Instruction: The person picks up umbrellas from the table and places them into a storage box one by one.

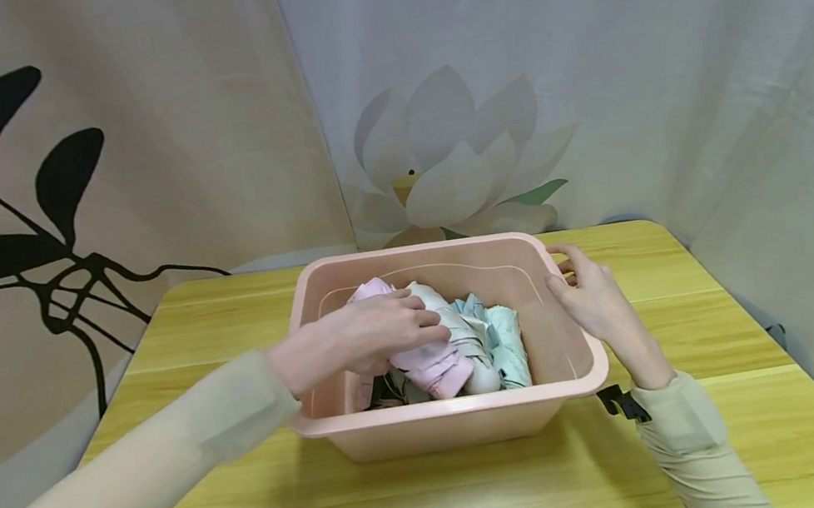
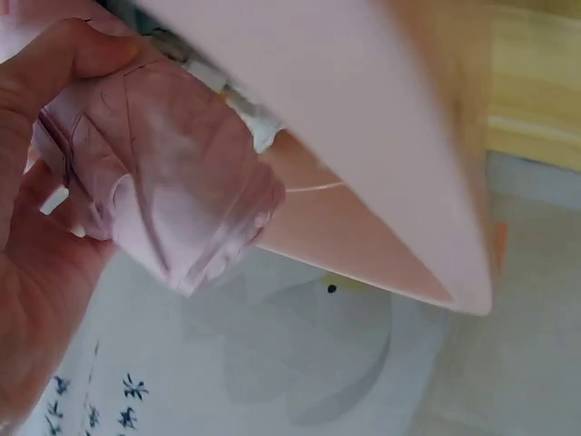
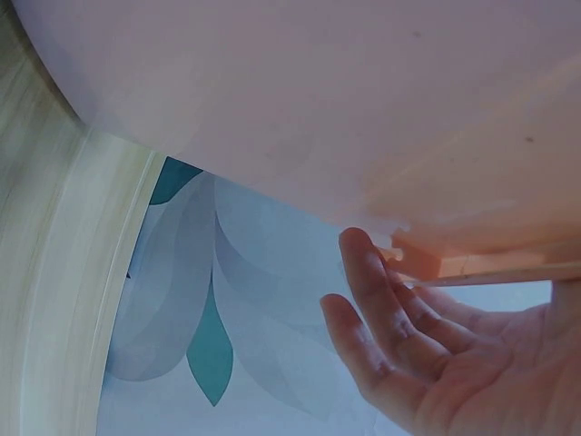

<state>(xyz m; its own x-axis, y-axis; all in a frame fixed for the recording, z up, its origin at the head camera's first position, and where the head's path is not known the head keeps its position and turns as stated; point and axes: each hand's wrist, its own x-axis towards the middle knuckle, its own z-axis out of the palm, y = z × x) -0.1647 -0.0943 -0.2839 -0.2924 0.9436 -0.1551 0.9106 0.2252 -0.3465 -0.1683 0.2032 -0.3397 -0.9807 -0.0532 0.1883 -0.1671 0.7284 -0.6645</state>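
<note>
My left hand (image 1: pixel 385 328) is over the pink plastic basin (image 1: pixel 457 424) and grips a rolled pink cloth (image 2: pixel 172 173), thumb on one side and fingers round the other. The same pink roll (image 1: pixel 438 368) lies among the other rolls in the head view, partly hidden by that hand. At the basin's right side, my right hand (image 1: pixel 592 291) holds the rim, with its thumb at the top edge. Its fingers (image 3: pixel 372 291) curl loosely below the rim on the outside, as the right wrist view shows.
Inside the basin, a white roll (image 1: pixel 453 324) and a pale green roll (image 1: pixel 508 343) lie to the right of the pink one; darker cloth (image 1: pixel 385 390) shows near the front wall. The basin stands on a yellow wooden table (image 1: pixel 480 497), with a printed curtain (image 1: pixel 211 125) behind it.
</note>
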